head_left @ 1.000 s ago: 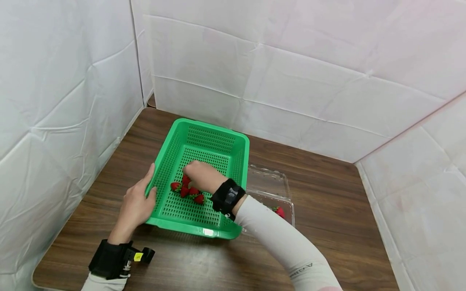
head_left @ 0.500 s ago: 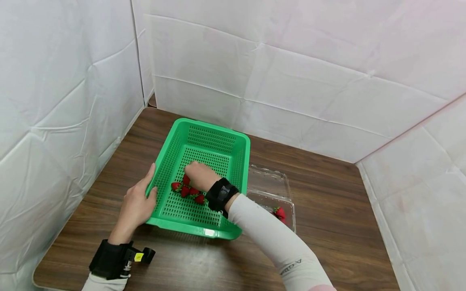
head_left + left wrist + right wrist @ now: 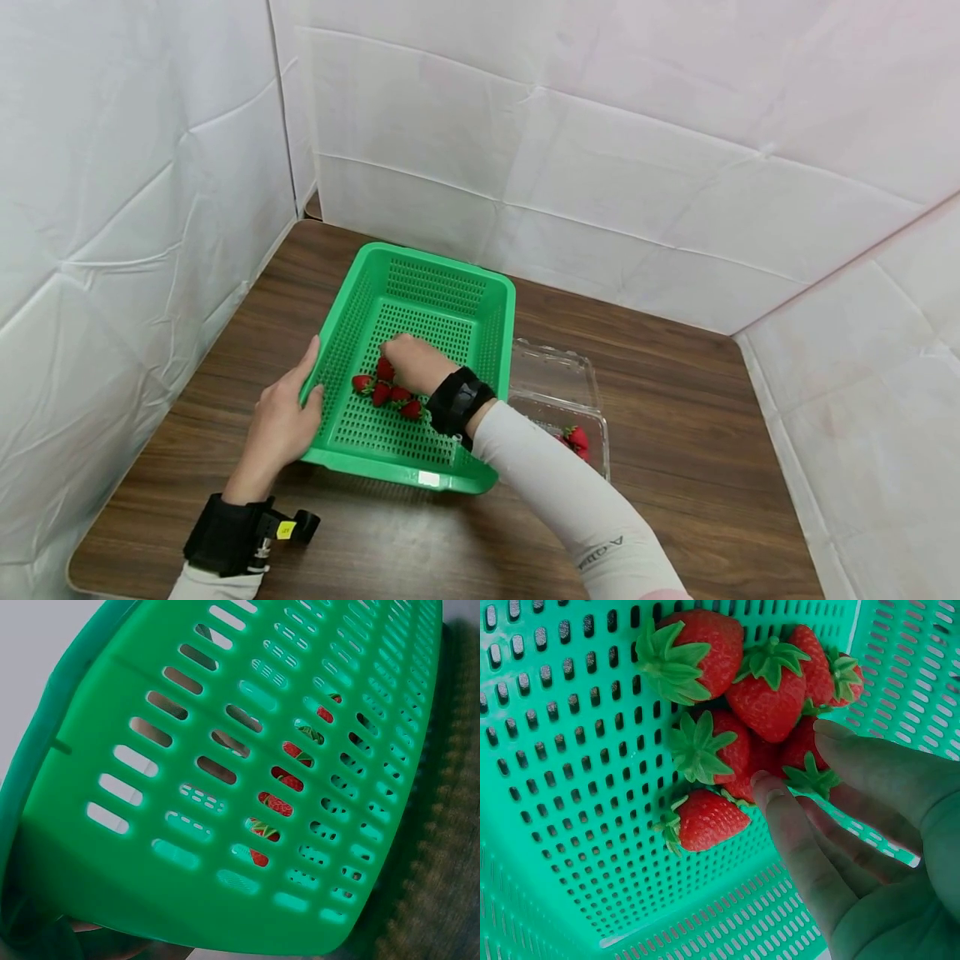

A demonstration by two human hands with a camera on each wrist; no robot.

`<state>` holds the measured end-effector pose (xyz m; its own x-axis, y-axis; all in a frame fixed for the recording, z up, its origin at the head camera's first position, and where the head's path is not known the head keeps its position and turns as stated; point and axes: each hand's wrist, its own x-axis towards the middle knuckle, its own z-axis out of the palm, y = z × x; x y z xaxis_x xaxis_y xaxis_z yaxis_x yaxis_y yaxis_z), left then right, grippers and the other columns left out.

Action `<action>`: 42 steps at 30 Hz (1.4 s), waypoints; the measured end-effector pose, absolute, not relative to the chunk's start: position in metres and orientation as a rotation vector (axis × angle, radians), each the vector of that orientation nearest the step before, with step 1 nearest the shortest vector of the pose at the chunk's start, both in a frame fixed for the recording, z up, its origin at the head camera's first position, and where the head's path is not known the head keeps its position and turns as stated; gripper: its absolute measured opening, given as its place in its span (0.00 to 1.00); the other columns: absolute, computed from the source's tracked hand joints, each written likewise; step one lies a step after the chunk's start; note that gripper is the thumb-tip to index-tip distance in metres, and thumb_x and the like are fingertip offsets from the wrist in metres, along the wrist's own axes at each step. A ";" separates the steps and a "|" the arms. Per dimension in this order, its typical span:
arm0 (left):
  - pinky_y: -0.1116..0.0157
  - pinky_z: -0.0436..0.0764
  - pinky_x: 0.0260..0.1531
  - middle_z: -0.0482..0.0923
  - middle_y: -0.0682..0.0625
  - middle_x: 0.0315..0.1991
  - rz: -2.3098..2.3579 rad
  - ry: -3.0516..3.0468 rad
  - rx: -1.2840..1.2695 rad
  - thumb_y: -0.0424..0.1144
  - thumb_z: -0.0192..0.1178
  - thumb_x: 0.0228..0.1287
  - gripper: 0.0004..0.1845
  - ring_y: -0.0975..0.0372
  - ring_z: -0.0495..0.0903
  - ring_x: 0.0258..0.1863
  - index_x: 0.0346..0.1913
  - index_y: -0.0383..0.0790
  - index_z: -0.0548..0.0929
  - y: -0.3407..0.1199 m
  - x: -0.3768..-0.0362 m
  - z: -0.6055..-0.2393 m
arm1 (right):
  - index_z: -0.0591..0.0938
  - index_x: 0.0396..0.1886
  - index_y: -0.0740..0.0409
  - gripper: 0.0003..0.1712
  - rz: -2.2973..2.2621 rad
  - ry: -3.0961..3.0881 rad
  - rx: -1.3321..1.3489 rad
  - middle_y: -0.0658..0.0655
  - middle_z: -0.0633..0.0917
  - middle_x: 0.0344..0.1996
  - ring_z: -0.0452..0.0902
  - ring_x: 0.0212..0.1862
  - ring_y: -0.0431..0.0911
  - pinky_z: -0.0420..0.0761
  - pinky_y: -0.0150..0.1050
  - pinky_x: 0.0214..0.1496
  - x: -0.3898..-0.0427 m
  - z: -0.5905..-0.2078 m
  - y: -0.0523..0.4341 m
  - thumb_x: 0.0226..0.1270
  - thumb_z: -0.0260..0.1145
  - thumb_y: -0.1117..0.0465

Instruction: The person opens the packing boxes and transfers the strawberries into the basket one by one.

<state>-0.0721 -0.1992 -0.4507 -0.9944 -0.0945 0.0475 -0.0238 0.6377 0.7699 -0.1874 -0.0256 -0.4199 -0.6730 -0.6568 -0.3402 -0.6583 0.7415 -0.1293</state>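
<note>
In the head view, a green perforated plastic basket [image 3: 405,479] stands on the table, tilted slightly in the picture. My left hand [image 3: 285,417] grips its left rim; the left wrist view looks at the basket wall [image 3: 135,847] from outside, with most of the hand hidden. My right hand [image 3: 420,362] reaches down into the basket. Close up, its thumb and index fingertip pinch a strawberry [image 3: 802,746] at the edge of a cluster. Several other strawberries [image 3: 769,701] lie against one another on the basket floor, green leaves showing. One strawberry [image 3: 712,820] sits at the cluster's lower end.
Right of the basket lies a clear plastic clamshell box [image 3: 596,417] with its lid [image 3: 551,371] folded back. Strawberries [image 3: 576,439] show inside it, partly behind my right sleeve [image 3: 570,500]. White sheeting [image 3: 600,167] walls in the wooden table [image 3: 675,400].
My right hand and forearm shift slightly left inside the basket, baring more of the strawberries in the clear box. My left hand keeps its hold on the rim.
</note>
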 end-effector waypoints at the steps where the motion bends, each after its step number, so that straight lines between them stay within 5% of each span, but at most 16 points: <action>1: 0.38 0.72 0.52 0.63 0.30 0.69 -1.298 -2.768 0.100 0.31 0.48 0.72 0.36 0.35 0.70 0.61 0.78 0.50 0.47 -0.199 -0.072 -0.451 | 0.80 0.55 0.60 0.19 -0.003 2.578 -1.007 0.57 0.83 0.45 0.80 0.42 0.45 0.77 0.31 0.37 -0.187 -0.418 -0.025 0.65 0.65 0.69; 7: 0.38 0.73 0.51 0.63 0.30 0.69 -1.298 -2.774 0.100 0.31 0.48 0.72 0.37 0.35 0.70 0.61 0.78 0.51 0.46 -0.200 -0.072 -0.449 | 0.79 0.58 0.58 0.22 -0.039 2.591 -0.992 0.55 0.85 0.44 0.81 0.40 0.43 0.79 0.31 0.39 -0.186 -0.405 -0.019 0.64 0.67 0.65; 14: 0.37 0.71 0.52 0.62 0.30 0.69 -1.295 -2.785 0.113 0.31 0.48 0.72 0.37 0.35 0.68 0.62 0.78 0.51 0.46 -0.199 -0.072 -0.448 | 0.80 0.59 0.53 0.22 -0.098 2.646 -0.989 0.54 0.83 0.56 0.82 0.49 0.45 0.81 0.36 0.46 -0.181 -0.385 -0.005 0.65 0.67 0.57; 23: 0.37 0.71 0.52 0.62 0.31 0.69 -1.295 -2.787 0.117 0.31 0.48 0.72 0.37 0.36 0.68 0.63 0.78 0.52 0.46 -0.198 -0.073 -0.448 | 0.79 0.58 0.52 0.21 -0.331 2.728 -0.986 0.53 0.83 0.54 0.80 0.53 0.45 0.78 0.36 0.54 -0.163 -0.359 0.024 0.67 0.66 0.56; 42: 0.39 0.73 0.50 0.62 0.30 0.69 -1.305 -2.789 0.123 0.31 0.48 0.72 0.36 0.35 0.69 0.62 0.78 0.51 0.46 -0.197 -0.071 -0.447 | 0.80 0.57 0.51 0.20 -0.633 2.868 -0.838 0.51 0.82 0.53 0.79 0.42 0.42 0.77 0.33 0.45 -0.121 -0.363 0.090 0.65 0.67 0.58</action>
